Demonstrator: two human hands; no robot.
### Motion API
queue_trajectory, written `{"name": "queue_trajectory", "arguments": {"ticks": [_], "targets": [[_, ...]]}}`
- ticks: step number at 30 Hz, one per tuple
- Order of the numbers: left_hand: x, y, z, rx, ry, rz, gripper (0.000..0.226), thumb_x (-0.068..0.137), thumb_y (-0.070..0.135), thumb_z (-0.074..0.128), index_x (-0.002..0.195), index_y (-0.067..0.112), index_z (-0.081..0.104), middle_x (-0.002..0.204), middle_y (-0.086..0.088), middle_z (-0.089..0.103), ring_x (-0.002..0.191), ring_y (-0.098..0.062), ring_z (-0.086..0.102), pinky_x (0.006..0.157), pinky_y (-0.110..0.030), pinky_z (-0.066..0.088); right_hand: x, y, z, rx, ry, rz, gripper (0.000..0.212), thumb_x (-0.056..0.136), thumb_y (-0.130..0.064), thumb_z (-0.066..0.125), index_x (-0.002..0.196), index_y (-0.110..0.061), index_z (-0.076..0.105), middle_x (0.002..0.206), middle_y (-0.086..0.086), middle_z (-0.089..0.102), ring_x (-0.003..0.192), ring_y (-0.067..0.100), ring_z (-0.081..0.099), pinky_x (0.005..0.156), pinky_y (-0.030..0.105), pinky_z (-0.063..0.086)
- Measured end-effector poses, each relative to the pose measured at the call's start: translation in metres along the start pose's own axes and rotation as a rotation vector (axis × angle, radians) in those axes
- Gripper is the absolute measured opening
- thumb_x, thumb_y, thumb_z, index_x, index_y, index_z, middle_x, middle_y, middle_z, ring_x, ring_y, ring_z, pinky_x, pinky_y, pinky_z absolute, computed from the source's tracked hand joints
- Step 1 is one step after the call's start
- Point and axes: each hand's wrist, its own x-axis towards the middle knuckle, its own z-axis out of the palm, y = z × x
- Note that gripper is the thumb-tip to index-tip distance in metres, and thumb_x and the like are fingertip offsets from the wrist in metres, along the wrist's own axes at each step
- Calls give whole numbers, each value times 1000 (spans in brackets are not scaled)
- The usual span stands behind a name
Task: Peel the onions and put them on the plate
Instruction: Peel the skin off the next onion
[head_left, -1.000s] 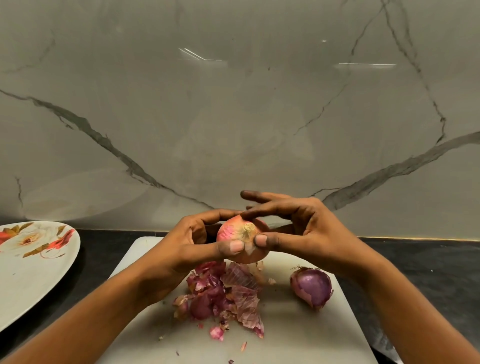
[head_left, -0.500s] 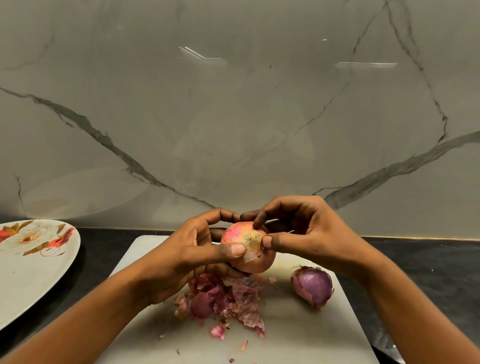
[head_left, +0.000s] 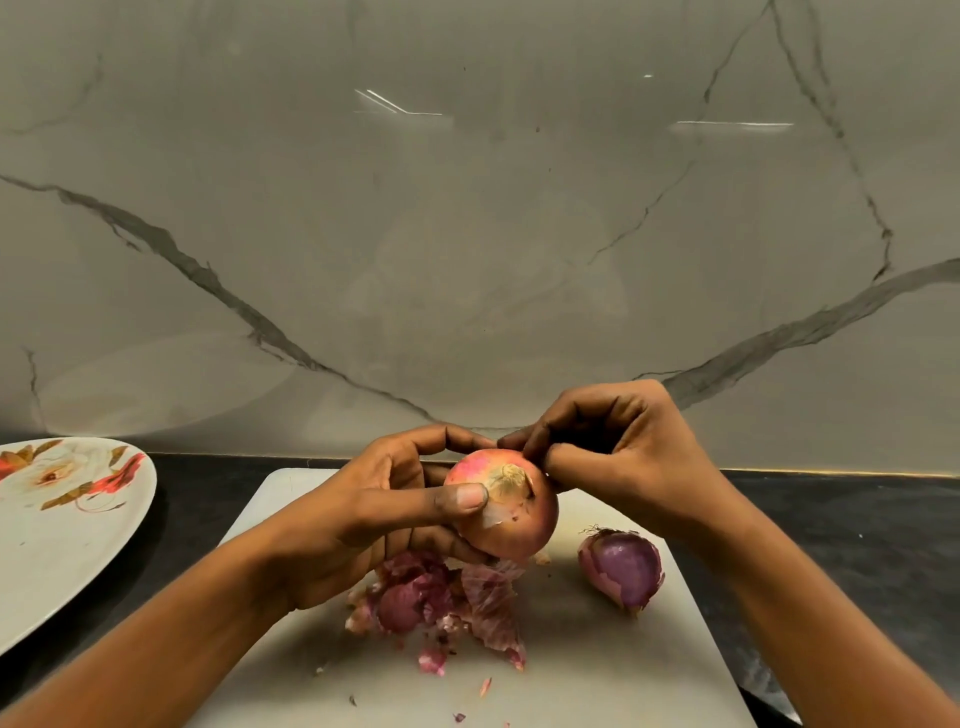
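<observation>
My left hand (head_left: 374, 509) grips a pinkish onion (head_left: 511, 522) above the white cutting board (head_left: 597, 670), thumb pressed on its front near the pale root end. At the onion's upper right edge, the curled fingertips of my right hand (head_left: 618, 452) pinch at the skin. A second, purple onion (head_left: 621, 569) lies on the board to the right, partly skinned. A floral white plate (head_left: 62, 535) sits at the far left with no onion on its visible part.
A heap of purple onion skins (head_left: 447, 603) lies on the board under my left hand, with small scraps scattered toward the front. The board rests on a dark countertop (head_left: 831, 525). A marble wall (head_left: 467, 234) rises close behind.
My right hand's fingers have curled in and shifted from the onion's front to its upper right edge. The onion has turned slightly in my left hand, showing more of its root end.
</observation>
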Motion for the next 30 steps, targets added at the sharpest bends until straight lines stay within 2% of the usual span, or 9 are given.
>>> {"name": "queue_trajectory", "arguments": {"ticks": [3, 5, 8, 10, 16, 21, 25, 30], "targets": [[0, 3, -1, -13, 47, 14, 58, 82, 18, 82, 135, 10, 61, 126, -25, 71, 110, -41, 73, 82, -36, 65, 0, -1, -5, 17, -10, 14, 30, 89, 23, 61, 94, 0, 80, 100, 11, 82, 104, 24, 78, 78, 32, 64], [1, 5, -1, -15, 91, 20, 56, 81, 17, 83, 133, 12, 64, 125, -23, 72, 112, -41, 73, 81, -34, 64, 0, -3, -6, 40, -36, 26, 21, 89, 14, 71, 103, 1, 80, 108, 9, 81, 110, 23, 77, 86, 33, 63], [1, 5, 1, -23, 135, 24, 54, 82, 14, 77, 133, 11, 62, 120, -20, 75, 109, -39, 74, 78, -31, 64, 0, 1, -6, -10, -75, 10, 35, 80, -7, 85, 114, -5, 79, 119, 4, 79, 117, 21, 74, 95, 40, 62], [2, 5, 1, -21, 152, 20, 56, 82, 15, 76, 135, 11, 59, 120, -19, 75, 110, -38, 74, 79, -31, 64, 1, 3, -4, -36, -64, -8, 36, 78, -12, 86, 114, -11, 81, 122, 1, 78, 119, 19, 73, 95, 43, 62], [3, 3, -1, -45, 170, 36, 59, 83, 16, 77, 138, 10, 57, 124, -23, 73, 114, -41, 73, 84, -35, 64, 3, 7, -3, 11, 0, -45, 22, 81, -10, 80, 103, -14, 83, 114, 4, 80, 117, 20, 74, 92, 44, 64], [4, 0, -2, -44, 183, 41, 60, 83, 17, 78, 138, 10, 57, 126, -23, 72, 115, -41, 72, 88, -39, 64, 3, 13, -1, -147, 25, -52, 21, 91, -22, 72, 111, -16, 80, 120, -3, 78, 114, 17, 74, 87, 44, 65], [4, 0, -4, -41, 185, 37, 59, 82, 18, 79, 137, 10, 59, 127, -23, 72, 116, -42, 72, 88, -39, 64, 4, 13, 1, -260, 11, -63, 28, 97, -29, 64, 118, -14, 76, 116, -7, 77, 112, 15, 73, 87, 39, 65], [3, 1, -4, -25, 177, 50, 55, 81, 18, 77, 134, 16, 66, 127, -18, 72, 116, -40, 71, 83, -36, 65, 4, 8, -1, -197, 51, -21, 21, 97, -28, 61, 112, -16, 70, 106, 1, 75, 104, 22, 75, 80, 36, 66]]}}
